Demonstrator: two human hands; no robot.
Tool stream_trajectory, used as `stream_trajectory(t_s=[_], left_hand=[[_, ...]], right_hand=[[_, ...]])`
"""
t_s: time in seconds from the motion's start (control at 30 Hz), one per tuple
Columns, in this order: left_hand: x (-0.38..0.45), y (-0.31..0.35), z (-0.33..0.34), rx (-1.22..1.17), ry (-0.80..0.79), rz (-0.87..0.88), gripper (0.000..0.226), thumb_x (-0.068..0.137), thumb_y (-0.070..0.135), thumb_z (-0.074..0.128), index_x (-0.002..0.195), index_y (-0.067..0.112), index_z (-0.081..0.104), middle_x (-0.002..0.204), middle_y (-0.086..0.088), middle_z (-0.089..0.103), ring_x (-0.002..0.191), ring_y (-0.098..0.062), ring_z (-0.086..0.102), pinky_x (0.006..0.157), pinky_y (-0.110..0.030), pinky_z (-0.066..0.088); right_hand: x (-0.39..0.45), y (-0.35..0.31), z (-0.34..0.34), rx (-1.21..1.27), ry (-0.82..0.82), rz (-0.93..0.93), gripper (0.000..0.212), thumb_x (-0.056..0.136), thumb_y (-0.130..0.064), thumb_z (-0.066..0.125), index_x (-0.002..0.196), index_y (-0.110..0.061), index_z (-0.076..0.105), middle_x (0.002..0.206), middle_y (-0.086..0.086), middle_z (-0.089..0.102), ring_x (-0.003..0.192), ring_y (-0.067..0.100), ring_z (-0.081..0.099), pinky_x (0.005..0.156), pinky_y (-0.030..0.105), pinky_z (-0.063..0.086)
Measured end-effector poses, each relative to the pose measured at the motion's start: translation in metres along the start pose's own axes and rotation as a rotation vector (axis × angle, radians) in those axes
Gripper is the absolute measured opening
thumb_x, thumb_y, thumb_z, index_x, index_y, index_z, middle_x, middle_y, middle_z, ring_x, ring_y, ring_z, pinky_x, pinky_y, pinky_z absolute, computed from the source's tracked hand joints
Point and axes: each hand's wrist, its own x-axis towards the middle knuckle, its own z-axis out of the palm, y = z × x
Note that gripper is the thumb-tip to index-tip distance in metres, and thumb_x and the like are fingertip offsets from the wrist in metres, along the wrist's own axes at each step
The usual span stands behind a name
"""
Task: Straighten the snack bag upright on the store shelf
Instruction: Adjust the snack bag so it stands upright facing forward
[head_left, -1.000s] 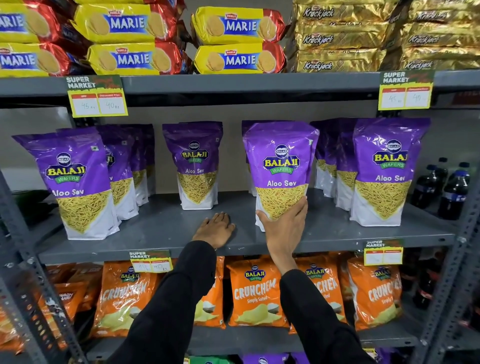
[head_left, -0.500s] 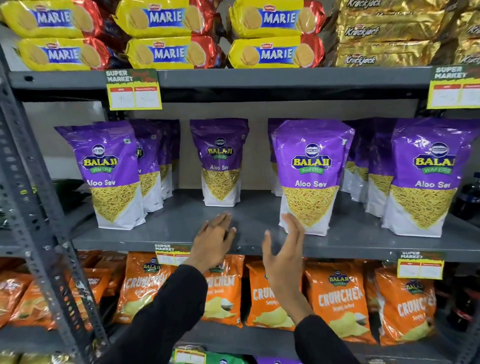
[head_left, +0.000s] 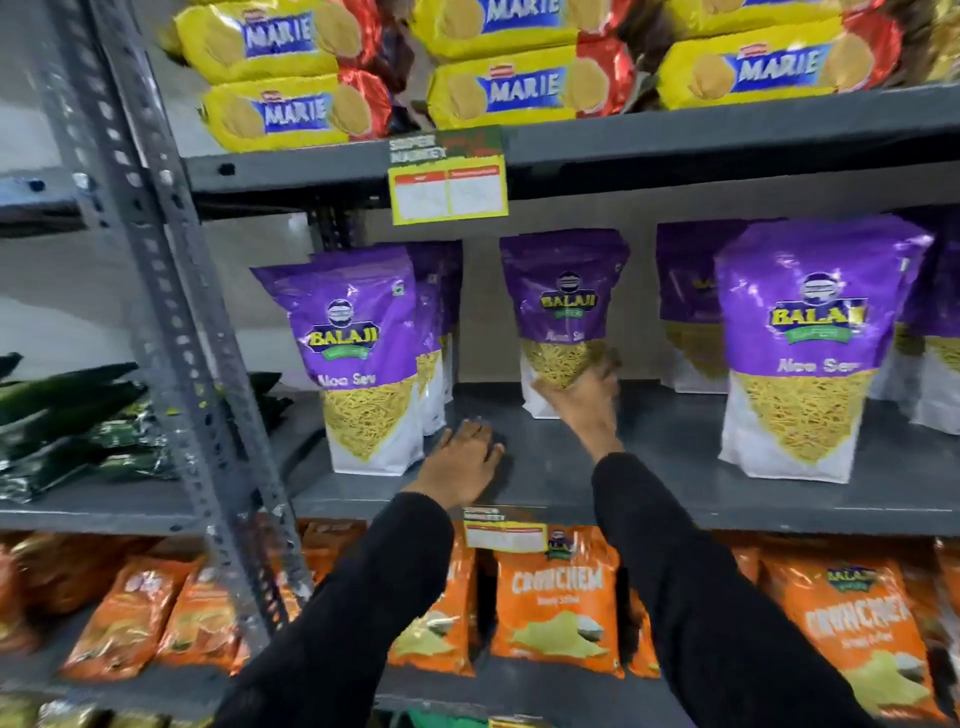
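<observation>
Behind the price tag (head_left: 505, 535), your right hand (head_left: 584, 397) cups the Aloo Sev bag (head_left: 563, 312), grip loosely closed on its base; left hand (head_left: 462, 462) flat on shelf (head_left: 649, 467); steady the top, square it.

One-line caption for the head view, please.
Right hand reaches the base of the middle purple Aloo Sev bag while the left hand rests flat on the grey shelf.

Two arms rise from the bottom edge of the frame, both in long black sleeves of plain, matte cloth that end at the wrists. The left hand (head_left: 462, 457) and right hand (head_left: 584, 397) are bare, without rings, watch or gloves.
</observation>
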Motion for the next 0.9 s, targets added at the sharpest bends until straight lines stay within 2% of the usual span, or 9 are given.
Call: stream_trajectory(t_s=[0.1, 0.23, 0.47, 0.67, 0.9], left_hand=[[0.003, -0.012, 0.005, 0.048, -0.022, 0.026, 0.059, 0.111, 0.034, 0.026, 0.162, 0.006, 0.025, 0.172, -0.011, 0.021, 0.162, -0.025, 0.018, 0.131, -0.042, 0.013], [0.009, -0.018, 0.014, 0.041, -0.038, 0.045, 0.06, 0.11, 0.037, 0.024, 0.162, 0.007, 0.025, 0.173, -0.009, 0.02, 0.162, -0.023, 0.017, 0.131, -0.043, 0.013], [0.011, -0.02, 0.017, 0.025, -0.032, 0.044, 0.062, 0.11, 0.038, 0.023, 0.164, 0.008, 0.022, 0.173, -0.008, 0.019, 0.162, -0.023, 0.016, 0.13, -0.042, 0.012], [0.012, -0.019, 0.017, 0.03, -0.036, 0.041, 0.062, 0.109, 0.038, 0.023, 0.163, 0.008, 0.024, 0.173, -0.008, 0.019, 0.162, -0.022, 0.016, 0.131, -0.043, 0.013], [0.007, -0.012, 0.013, 0.062, -0.057, 0.029, 0.061, 0.11, 0.036, 0.021, 0.164, 0.008, 0.021, 0.174, -0.008, 0.018, 0.162, -0.024, 0.016, 0.131, -0.044, 0.013]], right_hand=[[0.01, -0.007, 0.019, -0.049, 0.086, 0.066, 0.141, 0.063, -0.05, 0.093, 0.159, 0.007, 0.006, 0.162, 0.028, 0.023, 0.152, 0.041, 0.025, 0.119, 0.051, 0.033], [0.021, -0.005, 0.031, -0.026, 0.077, 0.111, 0.149, 0.061, -0.05, 0.094, 0.16, 0.005, -0.003, 0.166, 0.027, 0.017, 0.155, 0.04, 0.02, 0.122, 0.053, 0.029], [0.02, 0.0, 0.041, -0.047, 0.119, 0.103, 0.146, 0.059, -0.042, 0.097, 0.16, 0.005, 0.003, 0.154, 0.028, 0.036, 0.143, 0.042, 0.04, 0.113, 0.051, 0.04], [0.007, -0.001, 0.036, -0.073, 0.121, 0.097, 0.142, 0.06, -0.045, 0.096, 0.159, 0.003, 0.007, 0.152, 0.027, 0.038, 0.142, 0.042, 0.039, 0.114, 0.051, 0.039], [-0.029, 0.002, 0.02, -0.095, 0.13, 0.065, 0.137, 0.059, -0.049, 0.094, 0.158, -0.002, 0.013, 0.146, 0.023, 0.041, 0.135, 0.042, 0.045, 0.105, 0.05, 0.046]])
